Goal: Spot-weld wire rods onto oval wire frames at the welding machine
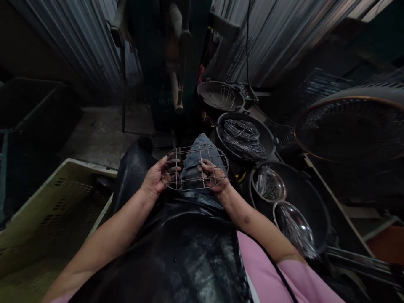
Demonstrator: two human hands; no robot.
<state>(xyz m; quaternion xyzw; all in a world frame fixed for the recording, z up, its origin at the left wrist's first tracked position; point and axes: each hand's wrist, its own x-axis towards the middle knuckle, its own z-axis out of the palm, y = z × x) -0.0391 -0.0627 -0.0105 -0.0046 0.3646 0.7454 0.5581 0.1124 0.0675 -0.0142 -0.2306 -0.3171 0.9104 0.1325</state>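
Observation:
A round wire rack (191,163) of thin metal rods, with a rim and crossing bars, is held level above my lap. My left hand (160,173) grips its left side, thumb on the rim and darkened fingers between the bars. On the opposite side, my right hand (212,174) has its fingers curled around the bars. Beneath the rack, a worn blue denim cloth (202,147) covers my leg, and a black apron (176,252) lies over my body.
Right of me, one dark pan holds coiled wire (243,136). Another pan (303,189) carries metal bowls (269,185) of small wire pieces. A yellow plastic crate (63,189) stands at left. Ahead is a machine with a protruding rod (178,105); a fan (350,126) stands far right.

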